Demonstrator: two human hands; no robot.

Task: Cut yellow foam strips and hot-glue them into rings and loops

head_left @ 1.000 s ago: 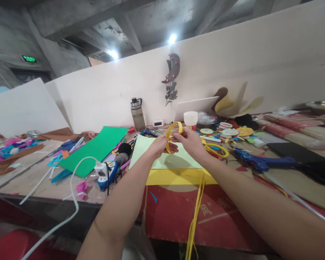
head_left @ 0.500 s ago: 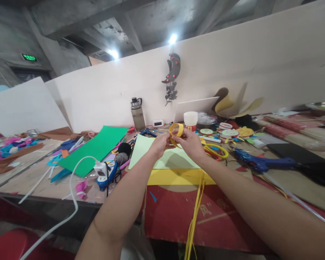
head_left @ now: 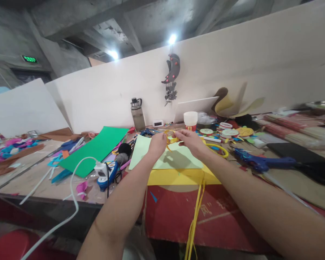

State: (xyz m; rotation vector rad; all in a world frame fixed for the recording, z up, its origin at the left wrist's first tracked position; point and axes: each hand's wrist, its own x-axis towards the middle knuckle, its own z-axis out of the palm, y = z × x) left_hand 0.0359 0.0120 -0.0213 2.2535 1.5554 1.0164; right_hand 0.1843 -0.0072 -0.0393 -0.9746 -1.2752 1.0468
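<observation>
Between my two hands, above the table, is a yellow paper ring (head_left: 172, 140), blurred, with a thin pointed piece dangling below it. My left hand (head_left: 157, 143) is closed on the ring's left side, its fingertips mostly hidden behind the knuckles. On the other side my right hand (head_left: 190, 140) pinches the ring between thumb and fingers. Underneath lie a pale green sheet (head_left: 148, 159) and a yellow sheet (head_left: 165, 177). Yellow strips (head_left: 195, 216) hang over the table's front edge.
A blue glue gun (head_left: 262, 162) lies at right, near a yellow coil (head_left: 222, 153). A white cup (head_left: 190, 118) and a bottle (head_left: 137, 115) stand behind. Left are a green sheet (head_left: 97, 150) and a power strip (head_left: 108, 177) with a white cable (head_left: 75, 202).
The yellow ring has turned from showing its round opening to a flatter, edge-on view, and a thin piece now dangles below it. Both hands have stayed nearly in place.
</observation>
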